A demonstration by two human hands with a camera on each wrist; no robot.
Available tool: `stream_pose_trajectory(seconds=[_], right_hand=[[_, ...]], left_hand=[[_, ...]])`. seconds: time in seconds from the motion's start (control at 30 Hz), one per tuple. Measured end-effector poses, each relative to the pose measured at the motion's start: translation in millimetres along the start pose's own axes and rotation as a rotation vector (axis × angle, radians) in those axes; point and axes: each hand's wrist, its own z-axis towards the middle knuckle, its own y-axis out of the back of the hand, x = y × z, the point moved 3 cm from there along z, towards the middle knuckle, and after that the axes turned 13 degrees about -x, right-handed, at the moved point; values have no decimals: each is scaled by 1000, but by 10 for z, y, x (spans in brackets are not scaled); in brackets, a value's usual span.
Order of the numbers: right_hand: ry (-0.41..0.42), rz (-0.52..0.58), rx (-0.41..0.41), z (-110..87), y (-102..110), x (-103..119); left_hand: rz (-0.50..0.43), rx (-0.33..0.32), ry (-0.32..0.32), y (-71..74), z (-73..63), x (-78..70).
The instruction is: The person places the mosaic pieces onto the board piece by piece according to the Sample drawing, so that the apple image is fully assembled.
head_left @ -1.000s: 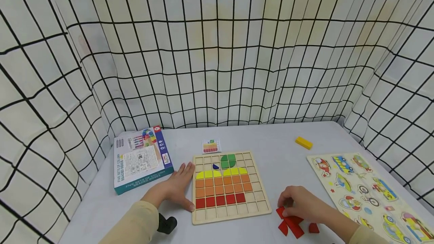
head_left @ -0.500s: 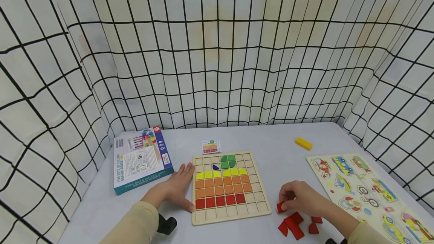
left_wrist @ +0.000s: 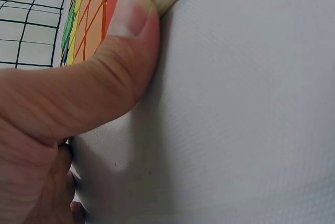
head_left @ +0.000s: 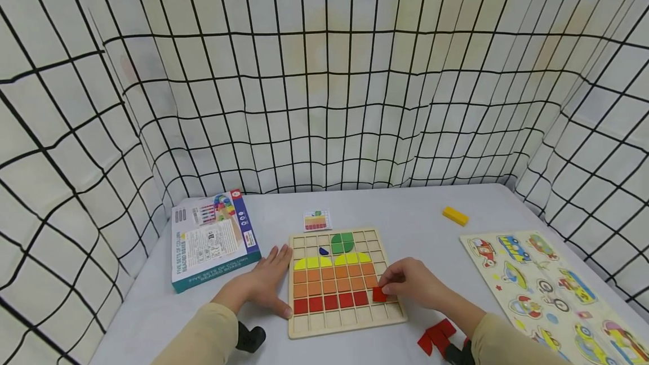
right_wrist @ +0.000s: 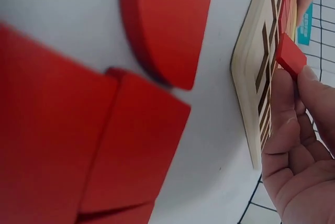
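Note:
A wooden grid board [head_left: 350,316] lies on the table, with red, orange and yellow tiles in rows, a green shape and a small blue piece above them. Between thumb and finger my right hand [head_left: 413,281] pinches a red square tile [head_left: 379,294] over the board's right side, at the end of the red row. In the right wrist view that red tile [right_wrist: 291,54] is tilted at the fingertips. My left hand [head_left: 262,283] rests at the board's left edge with fingers straight; its thumb [left_wrist: 131,20] touches the board's side.
Loose red pieces [head_left: 437,335] lie at the front right, partly behind the right sleeve. A picture card [head_left: 316,220] sits behind the board. A box [head_left: 214,241] stands left, a yellow block [head_left: 455,216] back right, and a picture puzzle board [head_left: 547,292] far right.
My right hand has picked a red square tile from the loose pieces and carried it left and away from me to the board. The left hand has stayed in place.

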Motion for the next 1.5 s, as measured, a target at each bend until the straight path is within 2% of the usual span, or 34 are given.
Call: stream_pose_trajectory(seconds=[0.43,0.97,1.3,1.5], right_hand=[[19,-82,-18,68,-133,40],[64,-167,-65,39,-196,74],[87,-150,-98,-134,18,15],[63,-170,-34,-383,217,-66]], left_hand=[[0,-3,0,15,1,-14],[-11,-15,-9,-18,-13,16],[4,-9,-16,-6,-4,23],[0,-8,-13,12,-13,4]])
